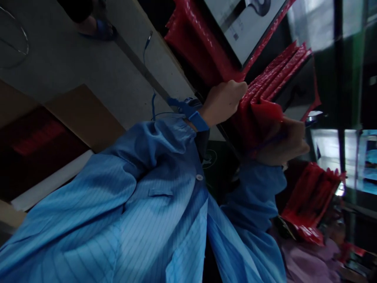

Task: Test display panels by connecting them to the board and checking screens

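My left hand point(225, 102), with a blue wrist strap point(199, 121), is closed in a fist at the lower edge of a red bubble-wrap bag point(203, 43). A flat, dark-edged panel point(235, 27) with a pale, shiny face lies over that bag. Beside it, several red bubble-wrap bags point(271, 78) lean together, with a dark flat panel point(297, 88) at their right side. My right hand point(284, 141) has its fingers curled at the near end of these bags, gripping red wrap. It is blurred, and its fingertips are partly hidden.
An open cardboard box point(84, 116) with red contents stands on the floor at left. More red bags point(312, 196) are stacked at right, near another person's purple clothing point(309, 259). A person's foot point(101, 29) shows at upper left. A blue cord point(153, 104) hangs near my left sleeve.
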